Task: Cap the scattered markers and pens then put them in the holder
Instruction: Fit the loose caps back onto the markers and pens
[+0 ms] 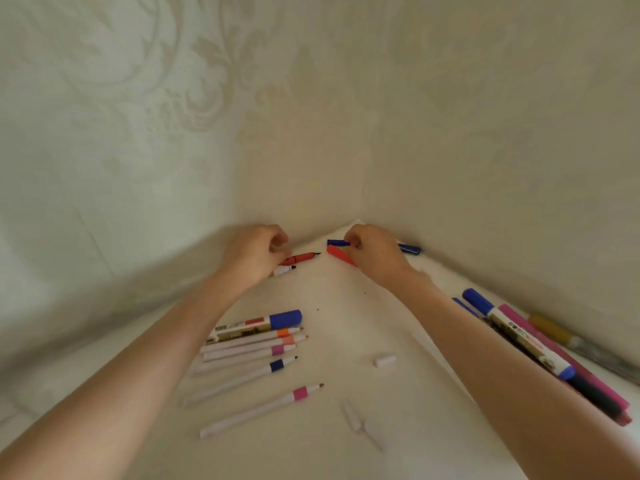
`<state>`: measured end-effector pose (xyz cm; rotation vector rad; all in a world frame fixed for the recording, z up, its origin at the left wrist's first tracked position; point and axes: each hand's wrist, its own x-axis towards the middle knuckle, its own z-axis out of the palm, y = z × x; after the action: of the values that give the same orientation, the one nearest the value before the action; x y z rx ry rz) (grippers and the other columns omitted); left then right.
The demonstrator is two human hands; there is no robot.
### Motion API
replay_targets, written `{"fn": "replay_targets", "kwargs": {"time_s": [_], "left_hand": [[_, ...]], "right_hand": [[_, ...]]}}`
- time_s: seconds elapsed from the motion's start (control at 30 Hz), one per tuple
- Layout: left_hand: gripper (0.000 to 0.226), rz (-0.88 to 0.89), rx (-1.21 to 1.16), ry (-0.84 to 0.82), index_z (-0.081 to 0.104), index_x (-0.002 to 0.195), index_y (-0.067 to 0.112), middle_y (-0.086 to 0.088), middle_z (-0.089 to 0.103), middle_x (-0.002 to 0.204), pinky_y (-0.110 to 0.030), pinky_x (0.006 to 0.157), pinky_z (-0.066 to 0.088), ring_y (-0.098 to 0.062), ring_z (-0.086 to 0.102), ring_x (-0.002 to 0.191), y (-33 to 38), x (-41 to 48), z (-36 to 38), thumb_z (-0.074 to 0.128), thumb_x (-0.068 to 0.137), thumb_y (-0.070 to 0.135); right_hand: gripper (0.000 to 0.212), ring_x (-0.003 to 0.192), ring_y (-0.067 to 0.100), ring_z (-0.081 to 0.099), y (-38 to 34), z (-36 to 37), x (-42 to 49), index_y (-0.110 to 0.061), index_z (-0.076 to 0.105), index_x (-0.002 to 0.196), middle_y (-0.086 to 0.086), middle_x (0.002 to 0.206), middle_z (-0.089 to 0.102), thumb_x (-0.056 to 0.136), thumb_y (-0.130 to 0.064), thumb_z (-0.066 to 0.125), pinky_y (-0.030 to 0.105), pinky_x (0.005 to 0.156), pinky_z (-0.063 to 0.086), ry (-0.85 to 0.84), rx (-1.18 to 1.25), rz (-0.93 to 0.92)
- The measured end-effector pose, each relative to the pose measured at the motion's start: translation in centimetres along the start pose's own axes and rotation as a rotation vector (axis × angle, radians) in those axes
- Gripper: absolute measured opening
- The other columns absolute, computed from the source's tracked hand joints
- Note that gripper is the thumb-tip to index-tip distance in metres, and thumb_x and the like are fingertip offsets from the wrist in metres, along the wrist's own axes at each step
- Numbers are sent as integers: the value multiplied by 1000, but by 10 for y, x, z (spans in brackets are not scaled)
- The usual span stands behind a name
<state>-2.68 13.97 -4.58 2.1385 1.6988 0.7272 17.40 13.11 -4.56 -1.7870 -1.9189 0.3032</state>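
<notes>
**Inspector:** Report the hands.

**Assistant:** Both are up at twelve o'clock, in the corner of the pale table top (332, 341). The left hand (254, 256) is curled shut on an uncapped red felt marker (302, 258), tip bare and pointing to three o'clock. The right hand (372, 251) pinches a slim red plastic cap (341, 255), open end facing that tip, just apart from it. A dark blue pen (337, 242) is also held in the same fingers.

**Inspector:** Step in hand?

**Assistant:** Capping, by my judgement. The next move calls for lining cap and tip up, then pressing together.

**Inspector:** Remaining stock?

**Assistant:** A row of thin white uncapped markers (249, 348) lies at seven o'clock; loose white caps (384, 361) lie at five. No holder is in view.
</notes>
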Motion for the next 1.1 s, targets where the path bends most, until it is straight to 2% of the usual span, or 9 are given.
{"fn": "replay_targets", "kwargs": {"time_s": [0.13,0.27,0.47,0.6,0.7,0.77,0.93,1.0,1.1], "left_hand": [[16,-66,277,-78,65,91,14,-5,65,90,-32,72,48,-24,58,85,0,22,15,65,80,26],[13,-81,478,-140,66,92,12,-7,66,91,-28,63,40,-23,59,82,7,29,18,62,85,22],[15,-86,439,-162,63,98,7,-9,65,92,-31,66,45,-24,60,85,15,22,20,56,88,16],[26,129,503,62,47,108,6,-8,58,99,-30,65,36,-26,58,83,26,-10,3,57,89,19],[15,225,269,256,48,101,9,-5,59,93,-34,58,45,-24,58,69,36,-51,-6,44,95,23],[12,224,50,276,48,95,15,2,57,88,-35,55,46,-19,55,65,42,-84,-6,45,94,26],[11,185,-503,268,48,89,32,4,63,85,-47,64,54,-18,66,73,39,-146,9,47,89,43],[10,200,-519,302,48,89,34,2,64,85,-46,65,53,-20,64,72,32,-155,17,49,87,43],[13,230,-508,304,52,92,30,1,64,84,-45,65,53,-20,59,69,28,-155,23,50,86,41]], "right_hand": [[27,91,30,58,3,20,17,-1,60,98,15,97,62,94,-26,51,41,77,49,-40,-141,-73],[21,91,31,55,11,28,22,-2,56,99,15,98,58,97,-19,44,39,72,46,-22,-224,-99],[26,101,33,52,17,26,20,-4,47,120,17,111,54,95,-10,44,41,82,45,10,-201,-93],[35,85,20,55,2,-3,-3,-16,43,131,6,99,54,96,-24,45,23,72,39,217,152,-65],[31,71,16,59,-17,-27,-40,-19,50,122,3,87,56,92,-12,52,22,69,48,253,725,78],[27,68,16,61,-27,-37,-69,-15,55,112,6,81,61,89,-1,53,28,75,51,231,1121,149],[14,73,13,62,-31,-30,-114,-2,60,102,10,82,67,88,-4,56,19,67,54,95,1683,347],[10,75,14,61,-30,-25,-119,-1,62,95,11,83,67,87,-5,57,18,66,55,61,1842,443],[16,78,15,61,-30,-22,-120,0,61,101,12,86,64,86,-5,58,19,64,56,33,1945,512]]}}
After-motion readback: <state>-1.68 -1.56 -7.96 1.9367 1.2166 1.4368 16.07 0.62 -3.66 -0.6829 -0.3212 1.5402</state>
